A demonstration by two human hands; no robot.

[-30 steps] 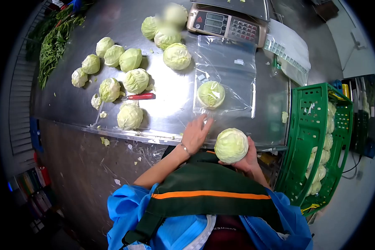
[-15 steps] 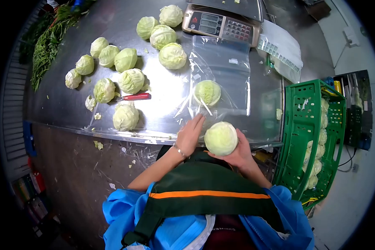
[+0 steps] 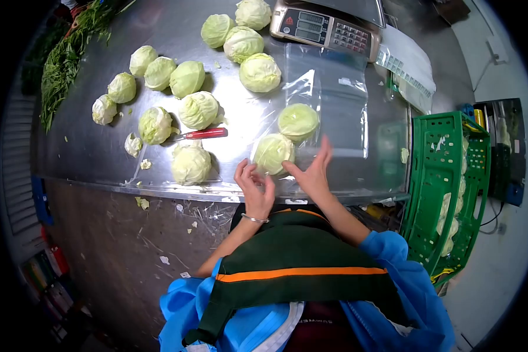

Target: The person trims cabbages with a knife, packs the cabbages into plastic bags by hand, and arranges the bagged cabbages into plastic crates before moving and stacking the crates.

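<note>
Two pale green cabbages lie at the near end of a clear plastic bag (image 3: 341, 120), which is spread flat on the metal table. The nearer cabbage (image 3: 273, 155) touches the farther cabbage (image 3: 299, 121). My right hand (image 3: 314, 175) is open at the nearer one's right side, its thumb against the cabbage and its fingers spread. Just in front and to the left, my left hand (image 3: 256, 186) has loosely curled fingers with the thumb apart, and nothing shows in it. Whether the nearer cabbage is fully inside the bag, I cannot tell.
Several loose cabbages (image 3: 198, 110) stand to the left on the table (image 3: 105, 158), with a red-handled knife (image 3: 205, 134) among them. A scale (image 3: 328, 29) sits at the back. Green crates (image 3: 431, 188) with wrapped cabbages stand right; leafy greens (image 3: 61, 76) lie far left.
The cabbage from my right hand now rests on the near end of the bag, let go and against the other one. Both hands have shifted, and the camera view has moved slightly.
</note>
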